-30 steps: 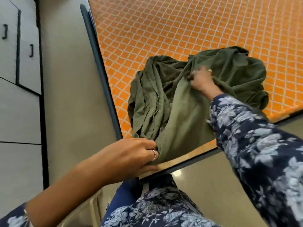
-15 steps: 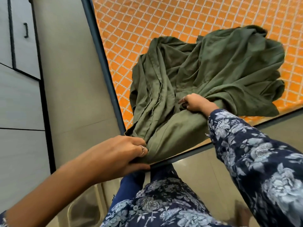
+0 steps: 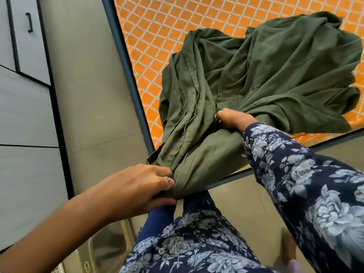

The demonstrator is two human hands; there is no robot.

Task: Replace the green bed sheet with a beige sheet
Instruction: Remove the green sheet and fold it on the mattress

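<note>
Head view, looking down at the near corner of a bed. Green sheet (image 3: pixel 275 75) lies bunched on the orange lattice-patterned mattress (image 3: pixel 167 26), its near end drawn over the corner; left hand (image 3: pixel 137 186), a ring on one finger, grips the gathered near end, fingers curled into the cloth; right hand (image 3: pixel 232 119), farther in, clutches a fold at the sheet's middle, fingers closed and partly hidden; floral sleeve (image 3: pixel 295 174) covers the right arm; grey cabinets (image 3: pixel 21 115) stand at left beyond the floor (image 3: pixel 88 85).
</note>
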